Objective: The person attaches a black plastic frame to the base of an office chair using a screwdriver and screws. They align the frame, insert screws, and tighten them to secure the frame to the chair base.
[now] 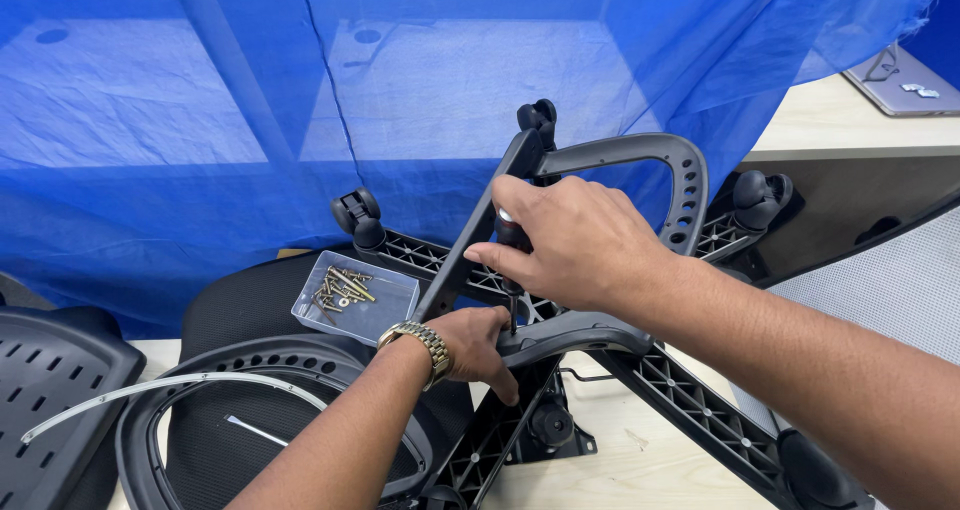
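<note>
My right hand is closed around the dark handle of a screwdriver, whose shaft points down at the lower bar of a grey chair armrest. My left hand, with a gold watch on the wrist, grips that lower bar of the armrest from the left, just beside the screwdriver tip. The armrest stands upright over the black chair base, whose spokes carry castor wheels.
A clear plastic tray of brass screws lies on the black seat cushion to the left. A mesh chair back frame lies at lower left. Blue cloth hangs behind. A laptop sits on a desk at upper right.
</note>
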